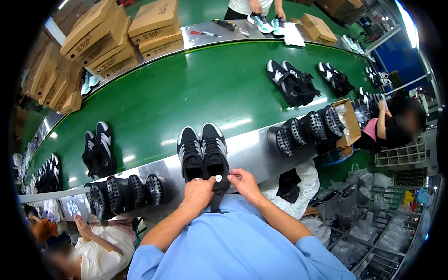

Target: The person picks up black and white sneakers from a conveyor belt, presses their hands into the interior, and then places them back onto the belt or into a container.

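A pair of black sneakers with white-and-grey stripes and pale toe caps [191, 149] lies in front of me on the steel table edge, toes pointing away. My left hand [198, 192] is closed at the heels, its thumb against the back of the right-hand sneaker [214, 151]. A small round white piece [219, 178] shows beside that thumb; whether it is stuck to the shoe or held cannot be made out. On the other side of the heel, my right hand [246, 185] has thumb and fingers closed at its edge. A black strip hangs down between my hands.
Black studded forms [317, 128] line the steel ledge [252, 147] at right, more [135, 190] at left. Other sneakers [100, 149] stand on the green belt [163, 93]. Shoe boxes [156, 25] are stacked beyond. Co-workers sit lower left and right; another person handles sneakers opposite.
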